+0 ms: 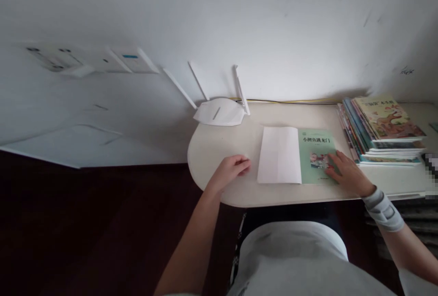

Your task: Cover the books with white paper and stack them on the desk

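Note:
A thin book [279, 155] lies open on the pale table [219, 143]. Its left page is blank white, and the right page is green with Chinese characters and a small colour picture. My right hand [347, 173] rests over the green page's right edge, fingers spread and touching it beside the picture. On the bare tabletop left of the book, my left hand [234, 168] lies with its fingers curled in and the thumb against them. Nothing shows in its grasp, and it is apart from the book. A grey-white wrist wrap [383, 209] is round my right wrist.
A white router [219, 111] with raised antennas stands at the table's back left. Several books [390, 116] are piled and leaned together at the right. Dark cables [290, 102] run along the wall edge. Wall sockets [133, 61] are at the upper left.

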